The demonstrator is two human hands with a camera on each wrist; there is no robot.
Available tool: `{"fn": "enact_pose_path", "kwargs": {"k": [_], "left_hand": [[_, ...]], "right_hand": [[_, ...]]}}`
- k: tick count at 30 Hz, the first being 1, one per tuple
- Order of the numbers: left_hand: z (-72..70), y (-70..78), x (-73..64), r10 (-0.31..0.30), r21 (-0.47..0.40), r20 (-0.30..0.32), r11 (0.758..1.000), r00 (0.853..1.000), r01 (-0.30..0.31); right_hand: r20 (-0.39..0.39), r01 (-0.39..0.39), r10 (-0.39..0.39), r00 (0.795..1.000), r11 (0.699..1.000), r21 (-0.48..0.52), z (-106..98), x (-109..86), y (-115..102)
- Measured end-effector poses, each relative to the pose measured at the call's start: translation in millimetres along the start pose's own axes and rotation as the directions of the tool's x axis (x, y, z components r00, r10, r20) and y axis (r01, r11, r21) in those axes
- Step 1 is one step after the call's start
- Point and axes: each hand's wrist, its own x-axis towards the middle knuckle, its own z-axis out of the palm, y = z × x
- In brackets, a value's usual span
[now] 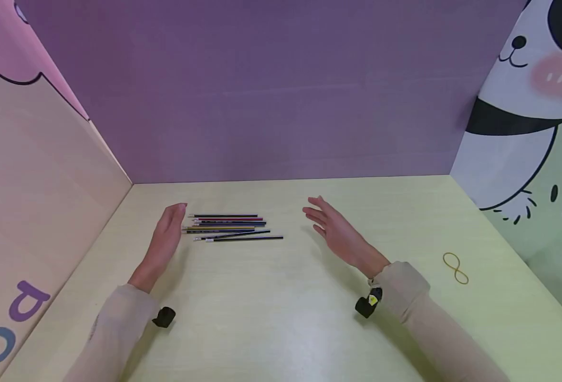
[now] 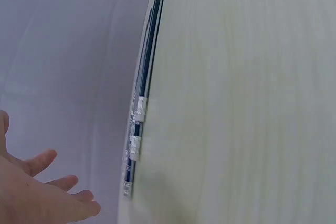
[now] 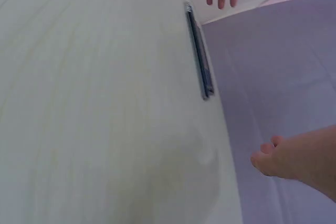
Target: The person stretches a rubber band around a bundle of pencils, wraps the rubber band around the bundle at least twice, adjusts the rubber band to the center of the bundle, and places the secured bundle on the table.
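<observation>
Several dark pencils (image 1: pixel 235 224), with one red and one yellowish among them, lie roughly side by side on the table. White-banded ends of the pencils (image 2: pixel 140 108) show in the left wrist view. My left hand (image 1: pixel 166 236) is held at their left end, fingers extended and apart from them. To their right, my right hand (image 1: pixel 335 231) hovers over the table with its fingers spread and nothing in them. A yellow rubber band (image 1: pixel 455 268), twisted into a figure eight, lies on the table to the right of my right forearm.
The pale wooden table (image 1: pixel 262 307) is bounded by a purple back wall (image 1: pixel 281 95), a left side panel (image 1: pixel 37 175) with printed letters, and a right panel (image 1: pixel 538 175) with a cartoon animal. Both wrists wear small black cameras.
</observation>
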Motion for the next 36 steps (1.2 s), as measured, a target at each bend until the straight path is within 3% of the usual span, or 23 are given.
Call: {"fn": "enact_pose_path", "kwargs": {"k": [7,14,25,31,36], "left_hand": [[0.9,-16.3,18.3,-0.114,-0.024,-0.048,0.993,0.992,0.113],[4.9,-24.2,21.1,-0.199,-0.098,-0.031,0.976,0.979,0.195],[27.7,-17.0,20.3,-0.196,-0.245,-0.001,0.951,0.981,0.190],[26.2,-18.9,22.1,-0.196,-0.320,0.059,0.925,0.979,0.204],[24.2,-17.3,18.8,-0.132,-0.248,0.083,0.957,0.988,0.149]], "right_hand": [[-0.133,-0.065,0.068,0.989,0.997,0.033,36.6,38.7,28.7],[-0.306,0.017,0.036,0.951,0.985,0.170,65.4,70.0,46.4],[-0.399,0.156,-0.028,0.917,0.944,0.292,90.0,96.4,56.7],[-0.363,0.138,-0.026,0.932,0.948,0.287,94.7,100.4,59.2],[-0.361,0.120,-0.043,0.932,0.974,0.193,95.7,100.6,59.2]]}}
